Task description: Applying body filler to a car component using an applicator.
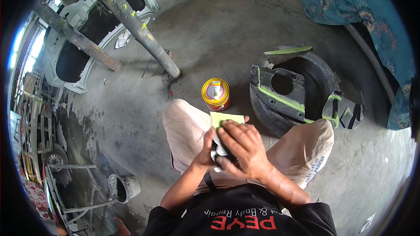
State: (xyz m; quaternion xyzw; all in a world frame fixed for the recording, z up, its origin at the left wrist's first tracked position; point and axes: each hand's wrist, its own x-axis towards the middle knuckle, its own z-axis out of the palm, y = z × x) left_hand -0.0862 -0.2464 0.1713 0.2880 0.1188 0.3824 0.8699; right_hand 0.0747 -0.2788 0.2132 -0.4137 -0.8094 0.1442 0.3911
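Observation:
Between my knees, both hands are closed around a small bundle with a flat yellow-green piece [227, 117] at its far end. My left hand [204, 150] grips it from the left side, its thumb up and its other fingers mostly hidden below. Over the top lies my right hand [243, 147], fingers pressed on the flat piece and thumb bent on the near side. A white and black part [220, 148] shows between the hands; its kind is unclear. Just beyond them stands a yellow and red tin [215, 103] with a small white and yellow tube [216, 89] lying on its lid.
Right of the tin, a black plastic car part [280, 98] with green-edged pieces rests on a round black thing [262, 118]. A metal post [140, 30] and light car panels [65, 61] stand far left. A bucket [124, 188] lies near left by a metal frame [87, 207]. Patterned cloth [376, 26] hangs right.

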